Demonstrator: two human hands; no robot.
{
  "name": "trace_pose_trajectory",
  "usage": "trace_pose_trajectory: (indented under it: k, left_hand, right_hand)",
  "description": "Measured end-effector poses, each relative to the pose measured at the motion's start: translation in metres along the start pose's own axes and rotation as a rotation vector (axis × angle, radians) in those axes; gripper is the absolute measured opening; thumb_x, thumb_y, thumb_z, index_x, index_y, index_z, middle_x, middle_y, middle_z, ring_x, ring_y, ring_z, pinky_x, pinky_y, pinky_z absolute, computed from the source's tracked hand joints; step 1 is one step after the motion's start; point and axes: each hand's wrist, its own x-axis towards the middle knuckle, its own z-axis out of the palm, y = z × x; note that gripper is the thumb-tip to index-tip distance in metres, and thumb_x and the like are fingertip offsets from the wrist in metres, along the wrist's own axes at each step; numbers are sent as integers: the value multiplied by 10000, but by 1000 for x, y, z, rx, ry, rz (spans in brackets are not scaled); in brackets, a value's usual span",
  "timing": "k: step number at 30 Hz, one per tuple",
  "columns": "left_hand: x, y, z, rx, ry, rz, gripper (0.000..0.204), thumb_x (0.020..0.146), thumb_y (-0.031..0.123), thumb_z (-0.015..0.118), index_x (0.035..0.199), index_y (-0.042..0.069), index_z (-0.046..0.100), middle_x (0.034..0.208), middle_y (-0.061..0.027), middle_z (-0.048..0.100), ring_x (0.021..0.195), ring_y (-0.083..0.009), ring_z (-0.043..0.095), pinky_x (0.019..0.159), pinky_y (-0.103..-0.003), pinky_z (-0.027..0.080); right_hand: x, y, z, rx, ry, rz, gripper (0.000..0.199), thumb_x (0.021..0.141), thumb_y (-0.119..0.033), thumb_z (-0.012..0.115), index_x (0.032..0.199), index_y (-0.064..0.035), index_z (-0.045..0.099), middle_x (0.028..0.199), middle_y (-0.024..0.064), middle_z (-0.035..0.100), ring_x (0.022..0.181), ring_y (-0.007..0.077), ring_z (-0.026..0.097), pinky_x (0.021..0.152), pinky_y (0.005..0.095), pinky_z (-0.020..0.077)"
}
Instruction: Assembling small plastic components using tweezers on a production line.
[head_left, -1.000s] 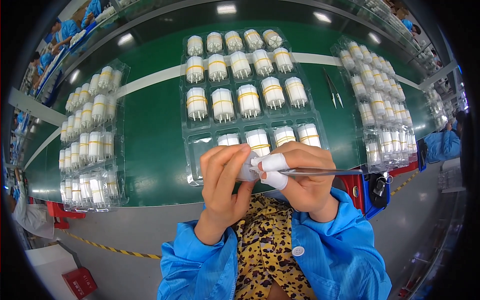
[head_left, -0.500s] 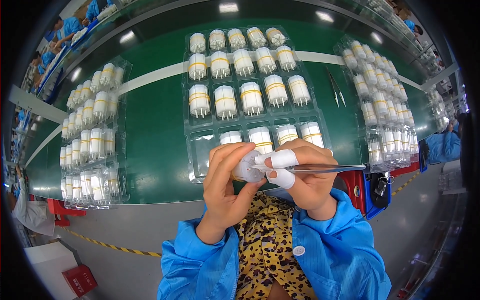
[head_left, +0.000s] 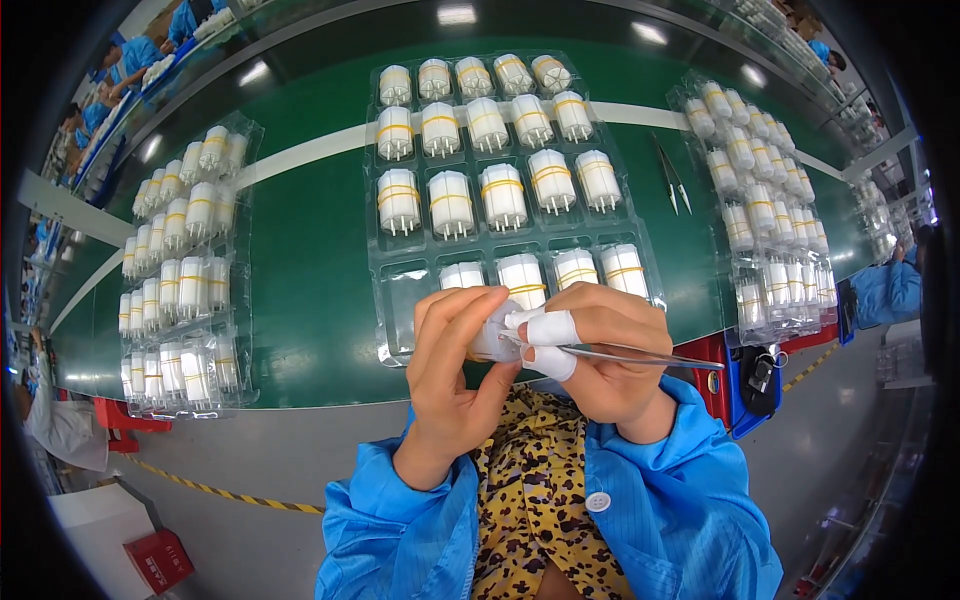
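My left hand is closed round a white cylinder, whose greyish end face is turned toward my right hand. With white tape on its thumb and forefinger, my right hand pinches metal tweezers. Their rear end sticks out to the right, and their tips are at the cylinder's end, mostly covered by the taped fingers. Just beyond both hands lies a clear plastic tray with rows of white cylinders, each banded in yellow and many showing metal pins. The tray's near left pocket holds no cylinder.
More filled trays stand at the left and right of the green table. A second pair of tweezers lies beside the middle tray. A blue bin and red stools are below the table edge. Other people work at the far left.
My right hand has shifted slightly left toward the cylinder, and the tweezers have turned so that their rear end sits lower. My left hand stays nearly still.
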Motion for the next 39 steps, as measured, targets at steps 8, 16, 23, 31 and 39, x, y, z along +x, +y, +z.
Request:
trace_pose_trajectory:
  k: [8, 16, 23, 31, 39]
  left_hand:
    - [-1, 7, -4, -207, -69, -79, 548, 637, -61, 699, 1165, -62, 553, 1118, -174, 556, 1019, -278, 511, 847, -350, 432]
    - [-2, 9, -6, -377, -120, -175, 557, 674, -55, 702, 1203, -68, 528, 1152, -165, 523, 1038, -244, 498, 858, -322, 435]
    - [1, 9, -8, -339, -133, -151, 557, 673, -46, 710, 1201, -58, 535, 1148, -163, 531, 1025, -243, 498, 837, -319, 440]
    - [1, 7, -8, -322, -126, -142, 554, 666, -55, 708, 1194, -60, 541, 1136, -163, 539, 1017, -246, 499, 833, -324, 443]
    - [3, 9, -9, -279, -105, -96, 541, 640, -69, 709, 1160, -68, 561, 1118, -172, 550, 1014, -256, 500, 834, -332, 445]
  right_hand:
    - [-2, 9, -14, 231, 5, 75, 216, 717, -3, 713, 931, -1, 676, 856, 134, 677, 735, 201, 647, 604, 271, 502]
    - [-1, 6, -16, 229, -24, 102, 245, 714, -3, 722, 954, -3, 674, 859, 135, 676, 753, 209, 651, 620, 284, 508]
    - [3, 5, -17, 151, -76, 98, 244, 696, -12, 740, 934, -17, 685, 829, 129, 669, 737, 220, 655, 613, 287, 506]
    - [3, 4, -15, 151, -51, 109, 216, 702, -14, 731, 915, -16, 695, 825, 127, 677, 728, 216, 659, 615, 284, 512]
    - [5, 1, -15, 95, -45, 71, 190, 697, 0, 723, 884, 3, 693, 793, 137, 676, 694, 228, 659, 601, 289, 516]
